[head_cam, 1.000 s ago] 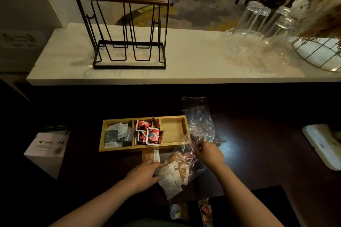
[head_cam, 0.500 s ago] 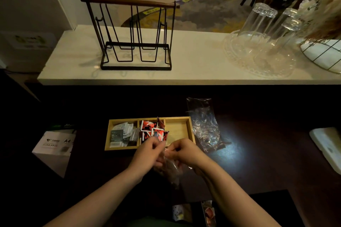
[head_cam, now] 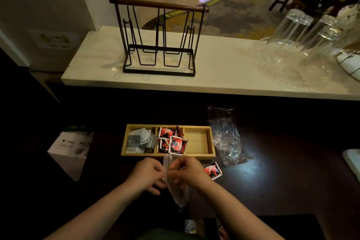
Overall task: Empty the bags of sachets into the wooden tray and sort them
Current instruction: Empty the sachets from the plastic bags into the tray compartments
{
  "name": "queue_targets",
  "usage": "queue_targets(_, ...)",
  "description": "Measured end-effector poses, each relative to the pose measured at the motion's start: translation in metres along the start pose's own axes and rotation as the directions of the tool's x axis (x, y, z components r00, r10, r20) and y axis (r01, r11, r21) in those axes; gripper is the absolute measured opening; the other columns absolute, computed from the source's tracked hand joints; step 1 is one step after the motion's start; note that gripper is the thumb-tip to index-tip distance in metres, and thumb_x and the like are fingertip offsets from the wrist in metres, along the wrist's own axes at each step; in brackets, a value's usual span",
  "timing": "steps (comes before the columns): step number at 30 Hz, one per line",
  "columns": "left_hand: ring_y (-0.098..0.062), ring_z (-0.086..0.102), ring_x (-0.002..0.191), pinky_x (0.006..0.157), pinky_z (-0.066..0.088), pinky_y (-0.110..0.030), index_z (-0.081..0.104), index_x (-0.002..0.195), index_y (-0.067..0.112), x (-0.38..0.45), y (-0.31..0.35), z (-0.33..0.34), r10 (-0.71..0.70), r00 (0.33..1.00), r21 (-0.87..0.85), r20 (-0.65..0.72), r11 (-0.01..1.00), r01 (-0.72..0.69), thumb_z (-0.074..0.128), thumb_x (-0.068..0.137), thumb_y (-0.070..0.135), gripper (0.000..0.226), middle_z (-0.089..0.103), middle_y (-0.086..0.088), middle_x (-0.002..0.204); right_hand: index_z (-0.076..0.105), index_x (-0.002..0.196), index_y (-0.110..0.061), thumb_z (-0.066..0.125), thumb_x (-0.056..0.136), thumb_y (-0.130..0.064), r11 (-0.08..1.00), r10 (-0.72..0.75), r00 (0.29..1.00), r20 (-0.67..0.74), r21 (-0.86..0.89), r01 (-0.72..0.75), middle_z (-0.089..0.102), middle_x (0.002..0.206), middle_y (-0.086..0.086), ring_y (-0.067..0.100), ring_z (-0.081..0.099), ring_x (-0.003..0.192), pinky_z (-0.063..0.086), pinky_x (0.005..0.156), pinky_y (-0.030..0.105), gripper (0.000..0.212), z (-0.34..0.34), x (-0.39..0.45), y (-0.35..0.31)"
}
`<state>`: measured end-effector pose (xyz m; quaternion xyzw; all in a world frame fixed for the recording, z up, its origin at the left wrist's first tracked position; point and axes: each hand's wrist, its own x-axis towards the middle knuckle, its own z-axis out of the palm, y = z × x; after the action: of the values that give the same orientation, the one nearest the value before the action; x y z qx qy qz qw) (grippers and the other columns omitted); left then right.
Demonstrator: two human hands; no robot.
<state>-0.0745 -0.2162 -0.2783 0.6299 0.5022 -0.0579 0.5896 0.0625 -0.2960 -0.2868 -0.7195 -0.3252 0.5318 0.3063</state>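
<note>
Dim light covers the dark bench (head_cam: 282, 181) in front of you, with a pale marble counter (head_cam: 214, 68) beyond it. Your left hand (head_cam: 146, 174) and right hand (head_cam: 188, 172) meet just near of the wooden tray (head_cam: 198, 155), each grip pinched shut on the top of a clear plastic bag (head_cam: 178, 193) that hangs between them. The tray has three compartments: grey and white sachets (head_cam: 139, 139) fill the left one, red sachets (head_cam: 172, 141) the middle one, and the right one shows bare wood. One red sachet (head_cam: 213, 170) lies on the bench just right of your right hand. A crumpled empty bag (head_cam: 226, 136) lies right of the tray. On the counter stand a wire rack (head_cam: 159, 37) and upturned glasses (head_cam: 298, 31).
</note>
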Motion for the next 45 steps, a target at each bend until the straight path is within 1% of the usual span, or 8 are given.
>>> queue_targets(5, -0.01, 0.065, 0.063, 0.045, 0.048, -0.02, 0.069, 0.074, 0.011, 0.001, -0.002, -0.004, -0.001, 0.998, 0.076, 0.059, 0.997, -0.003, 0.067, 0.084, 0.014, 0.01, 0.069, -0.002, 0.073, 0.063, 0.089, -0.018, 0.071, 0.081, -0.006, 0.999, -0.028, 1.0, -0.003, -0.021, 0.028, 0.064, 0.084, -0.002, 0.008, 0.062, 0.069, 0.055, 0.058, 0.021, 0.016, -0.001, 0.0, -0.001)
queue_targets(10, -0.01, 0.059, 0.063, 0.048, 0.047, -0.021, 0.071, 0.075, 0.013, 0.003, 0.001, 0.003, -0.056, 0.998, -0.171, 0.019, 0.984, 0.058, 0.069, 0.084, 0.021, 0.012, 0.065, 0.0, 0.065, 0.064, 0.109, -0.015, 0.079, 0.075, -0.019, 0.987, -0.1, 0.995, 0.002, -0.124, 0.099, 0.064, 0.096, -0.004, 0.009, 0.061, 0.087, 0.051, 0.069, 0.015, 0.038, 0.001, -0.003, -0.003)
queue_targets(16, -0.01, 0.059, 0.065, 0.047, 0.047, -0.021, 0.073, 0.085, 0.01, 0.002, 0.004, 0.009, -0.049, 0.999, -0.273, -0.007, 0.961, 0.045, 0.072, 0.081, 0.025, 0.015, 0.066, -0.002, 0.071, 0.071, 0.103, -0.014, 0.071, 0.08, -0.016, 0.932, -0.232, 0.968, -0.091, -0.305, 0.195, 0.057, 0.074, -0.02, -0.011, 0.05, 0.066, 0.038, 0.059, -0.002, 0.023, -0.004, -0.004, -0.004)
queue_targets(21, -0.009, 0.06, 0.066, 0.048, 0.047, -0.021, 0.071, 0.088, 0.009, 0.003, 0.005, 0.008, -0.053, 0.998, -0.343, 0.023, 0.938, 0.058, 0.071, 0.083, 0.024, 0.016, 0.069, -0.003, 0.075, 0.074, 0.099, -0.012, 0.066, 0.08, -0.008, 0.957, -0.195, 0.974, -0.115, -0.239, 0.164, 0.06, 0.069, -0.016, -0.011, 0.056, 0.061, 0.043, 0.06, 0.007, 0.021, -0.01, -0.002, -0.002)
queue_targets(27, -0.011, 0.061, 0.066, 0.048, 0.047, -0.022, 0.069, 0.08, 0.011, 0.002, 0.004, 0.012, -0.029, 0.999, -0.389, 0.035, 0.92, 0.04, 0.069, 0.084, 0.022, 0.012, 0.066, -0.001, 0.071, 0.07, 0.103, -0.014, 0.064, 0.085, -0.014, 0.987, -0.125, 0.987, -0.1, -0.11, 0.114, 0.067, 0.088, -0.004, 0.012, 0.063, 0.088, 0.05, 0.075, 0.025, 0.019, -0.005, -0.004, 0.003)
queue_targets(35, -0.013, 0.063, 0.07, 0.044, 0.049, -0.02, 0.06, 0.082, 0.006, -0.003, 0.006, 0.01, 0.046, 0.999, -0.209, -0.004, 0.977, -0.046, 0.057, 0.092, 0.012, 0.013, 0.065, -0.008, 0.078, 0.069, 0.072, -0.025, 0.068, 0.085, -0.016, 0.98, -0.129, 0.976, -0.176, -0.171, 0.098, 0.064, 0.065, -0.009, 0.0, 0.058, 0.059, 0.051, 0.065, 0.022, 0.016, -0.001, -0.002, 0.009)
queue_targets(42, -0.016, 0.064, 0.068, 0.046, 0.049, -0.023, 0.053, 0.07, 0.011, -0.005, 0.005, 0.002, 0.043, 0.991, 0.012, -0.126, 0.999, -0.042, 0.059, 0.085, 0.009, 0.016, 0.065, -0.008, 0.073, 0.067, 0.076, -0.013, 0.059, 0.083, -0.011, 0.893, -0.285, 0.867, -0.409, -0.443, 0.084, 0.069, 0.073, 0.0, 0.011, 0.063, 0.063, 0.057, 0.066, 0.033, 0.011, -0.035, -0.001, 0.013)
queue_targets(45, -0.015, 0.064, 0.063, 0.046, 0.05, -0.023, 0.052, 0.069, 0.013, -0.004, 0.008, -0.005, 0.09, 0.991, 0.164, -0.099, 0.984, -0.073, 0.062, 0.082, 0.01, 0.016, 0.066, -0.007, 0.07, 0.067, 0.079, -0.014, 0.06, 0.083, -0.013, 0.786, -0.358, 0.865, -0.352, -0.613, 0.076, 0.068, 0.078, -0.001, 0.015, 0.064, 0.07, 0.057, 0.067, 0.037, 0.007, -0.046, -0.004, 0.014)
